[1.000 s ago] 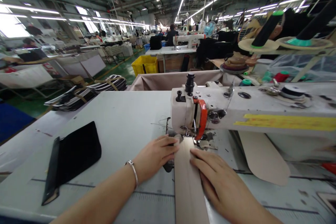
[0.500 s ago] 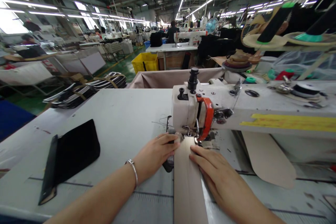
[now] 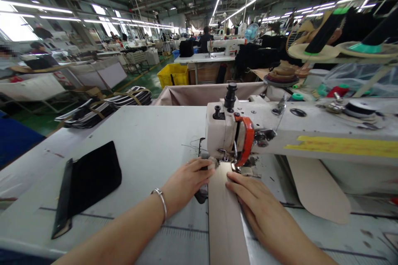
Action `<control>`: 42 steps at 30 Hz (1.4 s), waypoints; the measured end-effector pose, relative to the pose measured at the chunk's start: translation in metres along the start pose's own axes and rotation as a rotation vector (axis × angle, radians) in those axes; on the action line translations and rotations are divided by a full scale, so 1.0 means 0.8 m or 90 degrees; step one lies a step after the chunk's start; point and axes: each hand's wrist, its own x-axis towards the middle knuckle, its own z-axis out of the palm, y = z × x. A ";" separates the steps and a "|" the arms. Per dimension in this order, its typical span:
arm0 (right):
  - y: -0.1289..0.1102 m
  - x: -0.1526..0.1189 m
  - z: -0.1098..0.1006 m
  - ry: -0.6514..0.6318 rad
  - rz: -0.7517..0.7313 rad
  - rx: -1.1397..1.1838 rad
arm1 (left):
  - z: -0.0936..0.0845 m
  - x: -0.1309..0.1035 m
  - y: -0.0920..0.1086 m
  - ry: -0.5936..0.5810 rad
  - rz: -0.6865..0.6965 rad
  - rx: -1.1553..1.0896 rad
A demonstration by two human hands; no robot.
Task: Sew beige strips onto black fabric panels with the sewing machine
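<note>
A long beige strip (image 3: 226, 215) lies on the table, its far end under the head of a white sewing machine (image 3: 217, 132). My left hand (image 3: 189, 180), with a silver bracelet at the wrist, rests by the strip's left edge close to the presser foot. Its fingers are stretched out and slightly apart, with a dark machine part showing between them. On the other side, my right hand (image 3: 253, 196) lies flat, fingertips touching the strip's right edge. The needle point is hidden. An orange guard (image 3: 248, 140) curves down the front of the machine head.
A black fabric piece (image 3: 95, 178) with a dark folded edge lies on the table at left. Under the machine arm is a rounded beige panel (image 3: 320, 190). Thread cones (image 3: 326, 31) stand at upper right. Bundled pieces (image 3: 105, 107) and a yellow crate (image 3: 173, 75) are beyond.
The view has shifted slightly, so the scene sits a little further right. Both hands keep nearly the same place on the strip beside the machine head.
</note>
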 end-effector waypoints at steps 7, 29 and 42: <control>0.007 -0.002 0.004 0.027 -0.039 -0.058 | -0.077 -0.040 -0.041 -0.061 -0.134 0.071; 0.000 0.025 0.005 0.034 -0.086 -0.096 | -0.152 -0.083 -0.057 -0.001 -0.346 -0.109; -0.006 0.026 -0.005 -0.020 -0.037 -0.062 | -0.013 0.049 0.008 -0.050 -0.322 -0.169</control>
